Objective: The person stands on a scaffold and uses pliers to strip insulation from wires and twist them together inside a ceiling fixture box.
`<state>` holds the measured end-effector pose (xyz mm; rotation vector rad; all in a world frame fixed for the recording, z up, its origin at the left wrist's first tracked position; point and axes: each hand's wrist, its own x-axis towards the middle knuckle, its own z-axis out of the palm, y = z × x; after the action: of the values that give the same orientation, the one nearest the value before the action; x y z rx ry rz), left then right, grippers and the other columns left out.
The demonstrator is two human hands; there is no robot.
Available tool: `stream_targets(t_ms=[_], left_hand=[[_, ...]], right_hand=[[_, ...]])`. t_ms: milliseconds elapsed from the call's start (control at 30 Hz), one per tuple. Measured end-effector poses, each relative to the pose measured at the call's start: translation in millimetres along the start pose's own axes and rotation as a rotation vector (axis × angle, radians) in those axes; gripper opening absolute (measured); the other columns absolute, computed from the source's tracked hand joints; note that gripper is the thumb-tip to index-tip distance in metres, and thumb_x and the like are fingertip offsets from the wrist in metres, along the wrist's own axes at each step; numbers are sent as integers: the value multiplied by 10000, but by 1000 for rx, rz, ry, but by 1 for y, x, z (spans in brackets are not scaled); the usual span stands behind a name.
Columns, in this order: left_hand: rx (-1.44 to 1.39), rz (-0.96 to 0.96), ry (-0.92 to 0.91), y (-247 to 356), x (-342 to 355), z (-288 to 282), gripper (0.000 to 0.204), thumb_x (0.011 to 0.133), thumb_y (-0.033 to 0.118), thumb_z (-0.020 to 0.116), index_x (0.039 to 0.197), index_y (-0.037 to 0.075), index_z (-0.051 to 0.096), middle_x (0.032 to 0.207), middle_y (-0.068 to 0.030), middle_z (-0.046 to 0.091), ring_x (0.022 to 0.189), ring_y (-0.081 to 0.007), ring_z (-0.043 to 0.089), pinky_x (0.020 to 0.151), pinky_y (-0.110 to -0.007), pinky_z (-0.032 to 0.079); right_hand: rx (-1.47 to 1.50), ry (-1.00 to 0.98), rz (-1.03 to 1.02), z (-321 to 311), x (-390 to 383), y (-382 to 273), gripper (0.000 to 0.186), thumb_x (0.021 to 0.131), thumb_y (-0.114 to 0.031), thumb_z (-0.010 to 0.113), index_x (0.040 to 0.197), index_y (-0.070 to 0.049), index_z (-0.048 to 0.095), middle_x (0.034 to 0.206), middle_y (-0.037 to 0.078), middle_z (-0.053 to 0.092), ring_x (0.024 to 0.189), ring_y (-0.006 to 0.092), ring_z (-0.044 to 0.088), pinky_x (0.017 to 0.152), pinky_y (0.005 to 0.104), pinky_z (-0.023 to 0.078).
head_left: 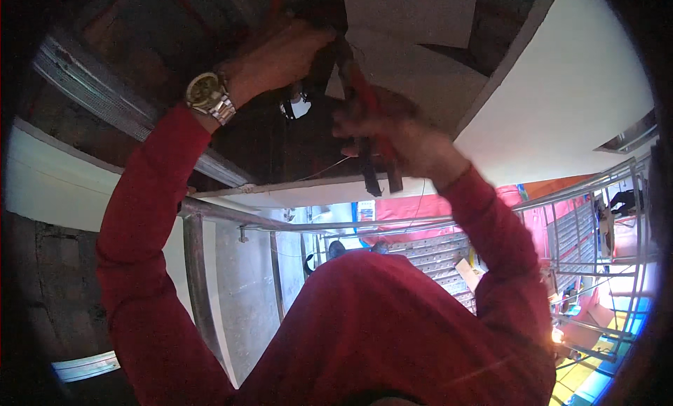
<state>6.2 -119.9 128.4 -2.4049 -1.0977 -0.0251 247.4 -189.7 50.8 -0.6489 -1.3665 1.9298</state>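
Both my arms, in red sleeves, reach up into a dark ceiling opening. My right hand is closed around red-and-black-handled pliers, their jaws pointing up and the handle ends hanging below my fingers. My left hand, with a metal watch on the wrist, is held closed by the jaws; its fingertips fade into shadow, and what they pinch is too dark to make out. A small bright white piece shows just below my left hand. A thin wire droops near the opening's lower edge.
A metal ceiling channel runs along the left of the opening, a white ceiling panel borders it on the right. Scaffold rails surround me. Far below lie a slotted metal platform and a pink-red sheet.
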Motion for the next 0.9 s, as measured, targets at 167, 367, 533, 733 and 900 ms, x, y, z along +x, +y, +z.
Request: stream_targets(t_ms=[167,367,533,733,900], left_hand=[[-395,-222,-242,-7,26,-33,322,1032,260,590,1302,91,642,1165,-124,701,1020,-281,691,886,-425,536],[-481,-340,-347,-14,43,-109,540,1043,545,473,1147,57,680,1239,-138,566,1154,-305,523,1045,-414,394],[-698,-208,-428,-55,45,-91,491,1039,506,501,1118,59,687,1242,-141,579,1162,-298,528,1021,-414,418],[-517,-162,-341,-45,63,-93,314,1011,351,614,985,48,691,959,-63,647,914,-205,574,848,-344,474],[-684,-225,-426,-49,47,-98,305,1018,343,615,912,63,676,883,-16,612,816,-166,520,770,-323,445]], right_hand=[[-392,323,-423,-6,-6,65,499,815,45,637,1302,-28,555,1167,112,595,1088,230,602,948,379,490],[-953,537,-812,-5,12,50,514,892,-24,662,1392,-46,543,1316,199,577,1292,363,542,1043,452,456],[-1104,631,-940,-11,37,34,531,920,-63,673,1426,-43,513,1398,226,526,1351,429,464,1099,483,402],[-1356,830,-913,-36,51,32,486,941,-106,650,1415,-130,545,1519,247,396,1427,446,373,1177,569,284],[-1397,950,-925,-32,61,28,404,961,-116,626,1353,-214,618,1486,250,420,1385,460,419,1147,599,331]])
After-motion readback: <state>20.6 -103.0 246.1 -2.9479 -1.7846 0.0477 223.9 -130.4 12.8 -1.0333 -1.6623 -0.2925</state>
